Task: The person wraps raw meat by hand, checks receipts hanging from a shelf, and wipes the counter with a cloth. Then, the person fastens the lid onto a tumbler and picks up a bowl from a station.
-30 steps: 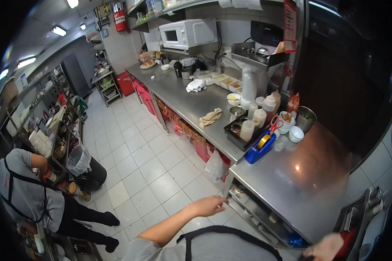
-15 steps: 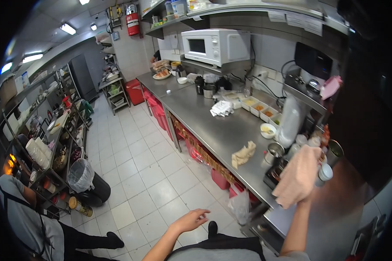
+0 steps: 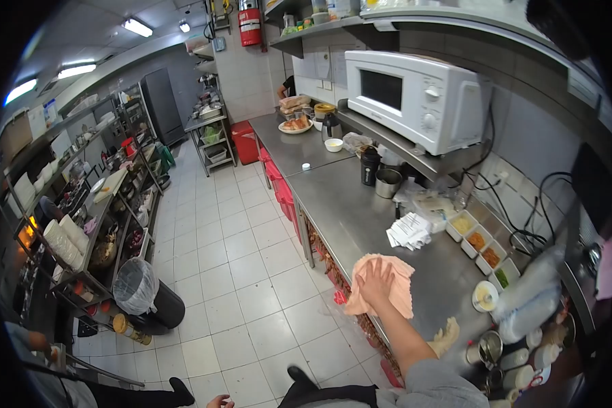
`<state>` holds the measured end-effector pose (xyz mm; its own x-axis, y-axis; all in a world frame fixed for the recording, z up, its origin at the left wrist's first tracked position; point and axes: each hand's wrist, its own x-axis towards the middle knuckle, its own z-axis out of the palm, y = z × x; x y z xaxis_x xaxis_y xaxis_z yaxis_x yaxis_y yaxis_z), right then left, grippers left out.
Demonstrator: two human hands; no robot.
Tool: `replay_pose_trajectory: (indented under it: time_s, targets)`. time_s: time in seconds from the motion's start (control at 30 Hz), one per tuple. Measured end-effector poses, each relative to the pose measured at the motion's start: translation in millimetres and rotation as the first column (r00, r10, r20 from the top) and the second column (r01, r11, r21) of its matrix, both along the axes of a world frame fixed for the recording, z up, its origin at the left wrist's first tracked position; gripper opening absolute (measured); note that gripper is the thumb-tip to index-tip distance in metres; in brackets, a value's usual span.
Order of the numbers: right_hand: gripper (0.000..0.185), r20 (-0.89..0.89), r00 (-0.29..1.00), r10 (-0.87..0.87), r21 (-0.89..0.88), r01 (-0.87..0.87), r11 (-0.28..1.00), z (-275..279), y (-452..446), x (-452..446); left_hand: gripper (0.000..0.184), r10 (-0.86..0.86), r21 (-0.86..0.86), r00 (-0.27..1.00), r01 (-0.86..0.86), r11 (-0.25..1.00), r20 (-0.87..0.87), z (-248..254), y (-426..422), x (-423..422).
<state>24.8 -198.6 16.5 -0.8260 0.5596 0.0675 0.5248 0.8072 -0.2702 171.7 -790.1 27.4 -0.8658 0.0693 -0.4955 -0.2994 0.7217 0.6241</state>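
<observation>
My right hand (image 3: 376,280) lies flat with fingers spread on a peach cloth (image 3: 400,289), pressing it against the front edge of the steel counter (image 3: 347,224). Part of the cloth hangs over that edge. Just nearer to me, partly behind my forearm, is a crumpled beige cloth (image 3: 445,336). White paper packets (image 3: 409,231) lie beyond the peach cloth. Only a small part of my left hand (image 3: 219,402) shows at the bottom edge, over the floor; its grip is hidden, and no object shows in it.
White tubs of chopped food (image 3: 478,239), a small white bowl (image 3: 485,296) and bottles line the counter's right side. A microwave (image 3: 408,102) sits on a shelf above. A co-worker (image 3: 54,381) stands at lower left, near a lined bin (image 3: 146,292).
My right hand has carried the peach cloth from above the bottles on the right, leftward and down onto the counter's front edge. My left hand has dropped mostly out of view. The view has shifted.
</observation>
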Motion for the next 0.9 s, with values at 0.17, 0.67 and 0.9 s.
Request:
replay_pose_trajectory:
  time_s: [0.17, 0.67, 0.9]
  targets:
    - [0.069, -0.054, 0.984, 0.167, 0.096, -0.162, 0.982, 3.6, 27.2, -85.0, 0.043, -0.187, -0.109, 0.978, 0.177, 0.978, -0.09, -7.4, 23.4, -166.6]
    - [0.066, -0.023, 0.994, -0.107, 0.129, 0.11, 0.986, 1.9, 79.3, -162.6, 0.045, -0.777, 0.008, 0.358, 0.91, 0.414, -0.517, 127.7, 406.0, -607.2]
    - [0.068, -0.034, 0.947, -0.319, 0.159, 0.32, 0.934, -10.1, 72.1, -311.5, 0.057, -0.693, 0.203, 0.451, 0.888, 0.413, -0.562, 95.8, 558.4, -786.0]
